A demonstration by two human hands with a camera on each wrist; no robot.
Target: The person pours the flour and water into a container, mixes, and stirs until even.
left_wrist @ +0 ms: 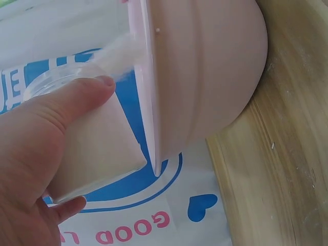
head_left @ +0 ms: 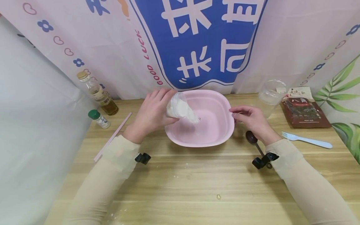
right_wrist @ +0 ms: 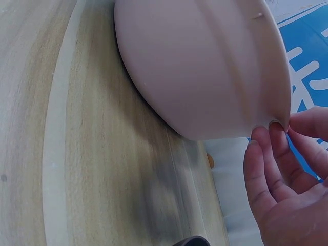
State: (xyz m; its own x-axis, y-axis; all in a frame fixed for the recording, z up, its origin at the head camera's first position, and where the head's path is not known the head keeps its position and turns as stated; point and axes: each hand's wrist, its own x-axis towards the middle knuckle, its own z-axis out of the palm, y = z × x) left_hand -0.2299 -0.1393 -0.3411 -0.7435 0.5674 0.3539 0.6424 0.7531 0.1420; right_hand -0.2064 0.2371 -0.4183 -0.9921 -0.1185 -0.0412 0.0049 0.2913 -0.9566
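My left hand [head_left: 153,109] grips a clear plastic jar [head_left: 175,103], tipped sideways over the left part of a pink basin [head_left: 208,139]. White powder [head_left: 185,112] spills from its mouth into the basin. In the left wrist view the thumb lies along the jar [left_wrist: 97,146] near its mouth, and the falling powder [left_wrist: 115,55] is blurred. At the basin's right side, my right hand [head_left: 253,122] pinches the rim between thumb and fingers. The right wrist view shows fingertips against the outer wall of the basin [right_wrist: 200,77], just under the lip.
On the left stand an amber liquid bottle [head_left: 102,99] and a green-capped shaker [head_left: 99,119], beside pink chopsticks [head_left: 113,136]. To the right are a brown spoon [head_left: 251,137], a clear container [head_left: 271,95], a red-brown packet [head_left: 305,112] and a light-blue fork [head_left: 309,140]. White specks dot the table [head_left: 174,187].
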